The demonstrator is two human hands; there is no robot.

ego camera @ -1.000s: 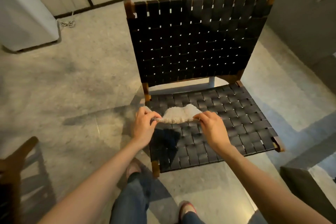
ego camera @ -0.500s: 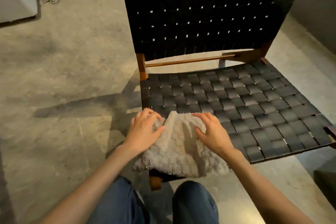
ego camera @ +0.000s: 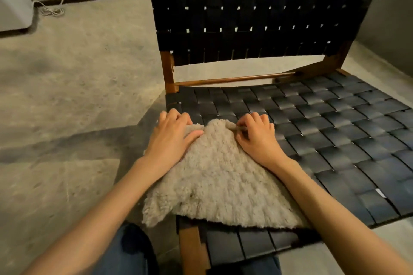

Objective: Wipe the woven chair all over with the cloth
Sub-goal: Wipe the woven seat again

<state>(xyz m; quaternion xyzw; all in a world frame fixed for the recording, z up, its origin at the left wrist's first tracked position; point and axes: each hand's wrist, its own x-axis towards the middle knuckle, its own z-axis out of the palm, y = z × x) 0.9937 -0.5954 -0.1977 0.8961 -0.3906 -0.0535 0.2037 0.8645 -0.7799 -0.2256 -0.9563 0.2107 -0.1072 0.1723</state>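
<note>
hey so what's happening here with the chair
A person has a fluffy cloth spread over the near left corner of the chair's seat. The left hand grips the cloth's far edge, and the right hand pinches that edge beside it. The cloth's near edge hangs over the seat's front. Neither hand touches the backrest.

Dim, warm light. Broad soft shadows cross the grey stone floor (ego camera: 67, 140). The black woven chair (ego camera: 257, 18) loses detail in its backrest; the fluffy beige cloth (ego camera: 219, 174) looks sharp. Frame edges bow.
</note>
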